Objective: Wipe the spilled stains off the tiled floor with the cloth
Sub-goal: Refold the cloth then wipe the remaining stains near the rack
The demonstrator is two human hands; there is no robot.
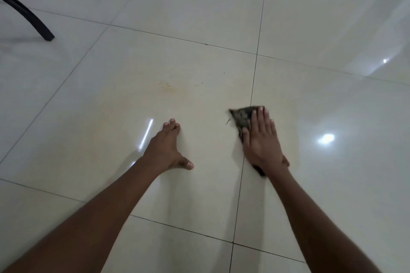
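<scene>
A faint yellowish-brown stain (167, 86) marks the glossy cream tiled floor (111, 117), left of centre. My right hand (261, 142) lies flat, palm down, on a dark crumpled cloth (243, 116) that straddles a grout line to the right of the stain. Cloth shows beyond the fingertips and under the wrist. My left hand (166, 148) rests flat on the bare tile, fingers together and thumb out, below the stain and holding nothing.
A black curved furniture leg (33, 20) stands on the floor at the upper left. Dark grout lines (255, 77) cross the tiles. Small dark specks dot the tile beyond the stain. Light glares reflect at the right.
</scene>
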